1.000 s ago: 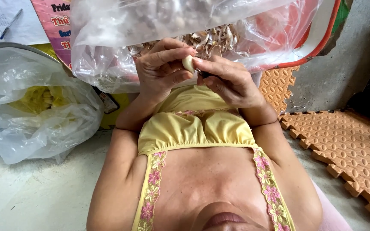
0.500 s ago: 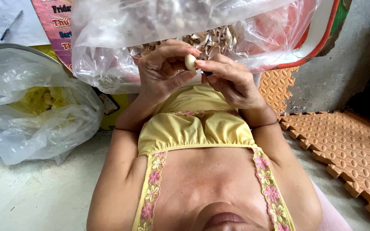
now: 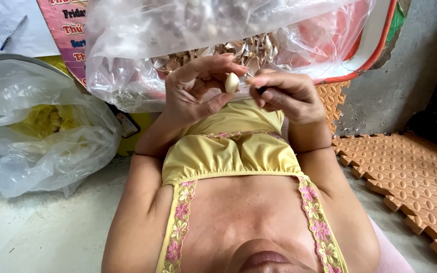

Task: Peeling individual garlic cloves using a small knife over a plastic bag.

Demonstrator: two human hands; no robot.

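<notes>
While scanning from the left: crumpled clear bag point(image 3: 41, 141) on the pale floor point(image 3: 41, 232), something yellow inside, well apart from the hands. Behind it, paper with a pen point(image 3: 12, 26).

Further right, left hand point(image 3: 198, 91) raised before the chest, thumb and fingertips closed on a garlic clove point(image 3: 232, 82). Clove pale, smooth, seemingly peeled, pinched at its lower end, tip standing up between both hands.

Right beside it, right hand point(image 3: 284, 93), fingers curled shut, thumb and forefinger touching or nearly touching the clove's right side. Something dark tucked under the fingers; cannot tell what.

Behind and above both hands, big clear sack point(image 3: 188, 40) of garlic and dry papery skins, resting in a red-rimmed basin point(image 3: 380, 45).

Far right, orange foam mats point(image 3: 410, 172) on the floor.

Handling, as a judgement: clove light, firm, probably a little slippery once bare; easily bruised by nails. Best taken across its broad middle with fingertip pads, not by the pointed tip.
</notes>
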